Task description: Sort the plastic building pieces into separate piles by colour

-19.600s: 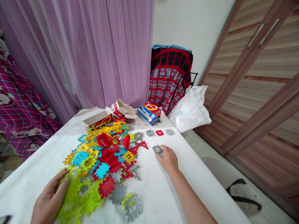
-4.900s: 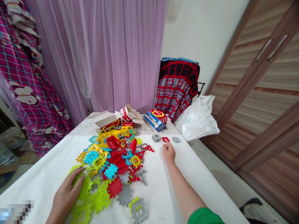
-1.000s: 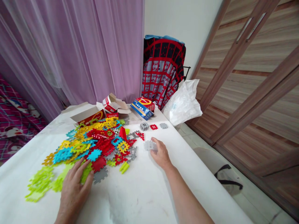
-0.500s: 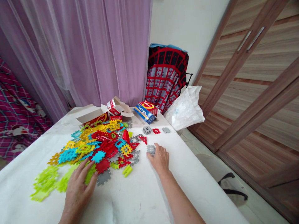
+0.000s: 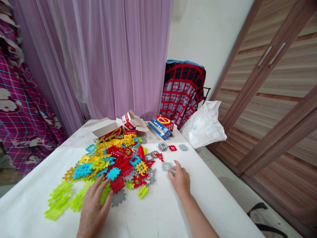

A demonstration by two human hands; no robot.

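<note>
Two bare hands rest on a white-covered desk point(image 5: 158, 211), on either side of a heaped pile of interlocking plastic waffle tiles point(image 5: 116, 162) in red, yellow, blue, lime and grey. The left hand point(image 5: 95, 208) lies palm down at the near edge of the pile, its fingers point(image 5: 97, 190) spread and released, pressing on or against a lime-green tile point(image 5: 106, 193). Just left of that hand lies a loose spread of lime-green tiles point(image 5: 59, 201), and a grey tile point(image 5: 118, 198) sits just beside it. The right hand point(image 5: 180, 180) is to the right of the pile, its fingertips point(image 5: 173, 173) touching the edge of a small grey tile point(image 5: 166, 166) that lies on the desk; whether they grip it I cannot tell. Beyond it, three tiles sit apart in a row: grey point(image 5: 162, 146), red point(image 5: 172, 148) and grey point(image 5: 183, 147). An opened cardboard box point(image 5: 106, 130) and a blue-and-red carton point(image 5: 160, 127) stand at the far end of the desk, with a white plastic bag point(image 5: 204, 125) at its far corner, before a purple curtain point(image 5: 111, 56).
</note>
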